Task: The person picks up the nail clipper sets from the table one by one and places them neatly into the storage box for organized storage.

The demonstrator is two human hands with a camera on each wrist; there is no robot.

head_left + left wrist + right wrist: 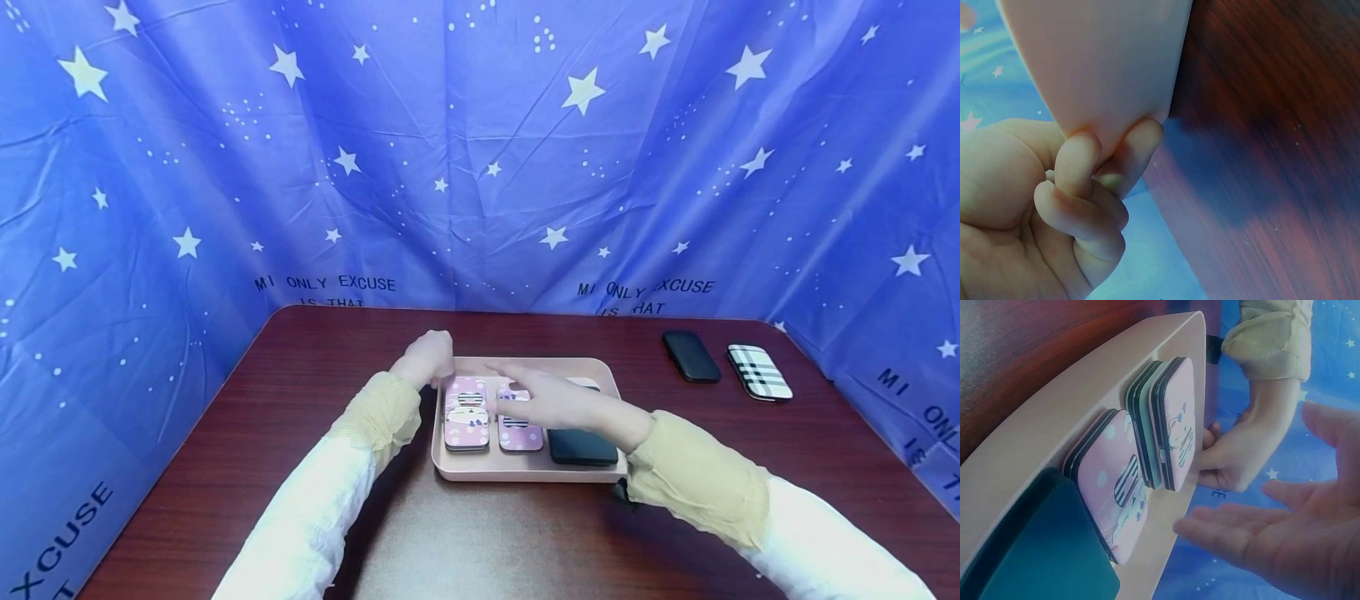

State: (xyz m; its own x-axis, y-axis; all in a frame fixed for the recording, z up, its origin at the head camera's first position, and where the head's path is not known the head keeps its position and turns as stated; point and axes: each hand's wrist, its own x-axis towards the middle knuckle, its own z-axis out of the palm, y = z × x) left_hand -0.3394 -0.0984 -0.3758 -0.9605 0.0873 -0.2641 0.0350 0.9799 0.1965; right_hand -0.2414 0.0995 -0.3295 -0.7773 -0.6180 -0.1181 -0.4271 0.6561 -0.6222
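Observation:
A pale pink tray (517, 476) stands on the table. At its far left corner my left hand (427, 358) grips the wall, fingers curled against the outside in the left wrist view. My right hand (562, 407) hovers over the tray with fingers spread, holding nothing. Inside lie a pink dotted case (467, 437) with a cartoon print on the left, a matching case (521, 439) in the middle and a dark case (583, 451) on the right. In the right wrist view the left pink case (1180, 419) rests on another case (1141, 419).
On the table's (375, 533) right side lie a black case (691, 357) and a black-and-white plaid case (759, 372). A small black object (624, 493) shows beside the tray's front right corner, under the right sleeve. A blue star-patterned curtain (450, 150) surrounds the table's back and sides.

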